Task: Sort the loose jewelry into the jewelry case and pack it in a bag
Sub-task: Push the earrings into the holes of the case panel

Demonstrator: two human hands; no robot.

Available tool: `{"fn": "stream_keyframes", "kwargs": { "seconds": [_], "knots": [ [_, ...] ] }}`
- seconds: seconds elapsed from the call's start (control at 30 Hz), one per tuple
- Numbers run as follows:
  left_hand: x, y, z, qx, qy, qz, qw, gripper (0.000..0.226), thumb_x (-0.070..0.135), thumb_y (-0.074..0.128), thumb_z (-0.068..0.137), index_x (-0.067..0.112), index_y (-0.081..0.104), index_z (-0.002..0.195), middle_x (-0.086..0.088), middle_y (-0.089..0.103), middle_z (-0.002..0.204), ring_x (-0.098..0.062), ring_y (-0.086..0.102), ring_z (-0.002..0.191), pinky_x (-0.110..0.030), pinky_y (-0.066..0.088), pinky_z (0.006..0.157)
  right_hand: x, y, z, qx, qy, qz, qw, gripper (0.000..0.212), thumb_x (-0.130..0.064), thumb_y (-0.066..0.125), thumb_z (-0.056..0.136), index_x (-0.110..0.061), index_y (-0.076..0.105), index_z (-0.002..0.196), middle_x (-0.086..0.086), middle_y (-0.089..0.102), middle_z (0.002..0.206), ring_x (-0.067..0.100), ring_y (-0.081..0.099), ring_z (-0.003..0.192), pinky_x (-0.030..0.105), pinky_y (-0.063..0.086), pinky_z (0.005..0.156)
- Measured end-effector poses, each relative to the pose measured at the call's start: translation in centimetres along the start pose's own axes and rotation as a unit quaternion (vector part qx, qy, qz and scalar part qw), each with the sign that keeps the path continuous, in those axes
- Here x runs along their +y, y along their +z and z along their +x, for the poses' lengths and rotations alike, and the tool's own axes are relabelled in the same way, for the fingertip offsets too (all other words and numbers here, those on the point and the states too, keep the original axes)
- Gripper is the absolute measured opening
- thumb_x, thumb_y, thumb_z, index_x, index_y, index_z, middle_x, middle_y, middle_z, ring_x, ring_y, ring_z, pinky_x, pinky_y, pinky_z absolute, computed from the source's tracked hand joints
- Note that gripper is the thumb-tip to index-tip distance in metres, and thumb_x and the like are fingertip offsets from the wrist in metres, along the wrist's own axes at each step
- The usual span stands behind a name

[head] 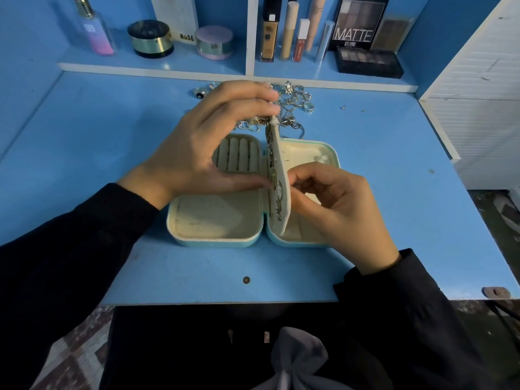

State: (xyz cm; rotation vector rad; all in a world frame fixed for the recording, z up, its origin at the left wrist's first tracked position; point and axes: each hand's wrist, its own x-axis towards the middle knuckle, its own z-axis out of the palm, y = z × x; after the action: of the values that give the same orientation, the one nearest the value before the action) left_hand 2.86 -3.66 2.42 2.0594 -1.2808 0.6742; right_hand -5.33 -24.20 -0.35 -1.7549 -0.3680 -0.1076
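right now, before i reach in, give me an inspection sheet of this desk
surface: blue painted desk top, small brown stud near the front edge
job's things: pale turquoise jewelry case with cream lining open flat; its cream hinged flap stands upright, small jewelry pieces on its left face; pile of loose silver rings behind the case
clutter: pink-lilac perfume bottle, black-and-gold jar, MATTE eyeshadow palette on the back shelf
grippers: left hand holds the flap, fingers at its top; right hand curled at the flap's right face, what it pinches hidden
cables: nothing seen on the desk
surroundings: white slatted panel at right; grey cloth on the lap
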Motion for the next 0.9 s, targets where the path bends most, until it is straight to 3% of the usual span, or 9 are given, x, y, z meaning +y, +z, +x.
{"fn": "stream_keyframes", "kwargs": {
  "seconds": [0.23,0.6,0.9],
  "knots": [
    [0.03,0.11,0.05,-0.002,0.001,-0.002,1.0,0.07,0.025,0.089,0.072,-0.004,0.051,0.122,-0.022,0.05,0.128,-0.032,0.053,0.124,-0.039,0.042,0.107,-0.01,-0.23,0.01,-0.016,0.007,0.035,0.999,0.007,0.006,0.063,0.088,-0.001,0.063,0.091,0.015,0.064,0.086,0.017,0.06,0.079,0.025,0.05,0.077],
    [-0.3,0.05,0.08,-0.016,0.003,0.001,1.0,0.072,0.026,0.089,0.072,-0.006,0.05,0.124,-0.022,0.049,0.13,-0.033,0.051,0.126,-0.044,0.042,0.107,0.14,-0.49,0.43,0.007,-0.113,-0.103,0.988,0.008,0.005,0.068,0.084,-0.002,0.071,0.084,-0.002,0.067,0.081,0.011,0.06,0.076,0.02,0.045,0.076],
    [-0.94,0.16,0.75,-0.051,-0.032,-0.03,0.998,0.08,0.034,0.087,0.072,-0.001,0.047,0.132,-0.021,0.045,0.138,-0.029,0.045,0.133,-0.04,0.037,0.112,-0.06,-0.38,0.41,0.002,-0.011,0.095,0.995,0.014,0.001,0.069,0.081,-0.003,0.069,0.095,0.01,0.069,0.089,0.016,0.064,0.082,0.026,0.05,0.081]
  ]
}}
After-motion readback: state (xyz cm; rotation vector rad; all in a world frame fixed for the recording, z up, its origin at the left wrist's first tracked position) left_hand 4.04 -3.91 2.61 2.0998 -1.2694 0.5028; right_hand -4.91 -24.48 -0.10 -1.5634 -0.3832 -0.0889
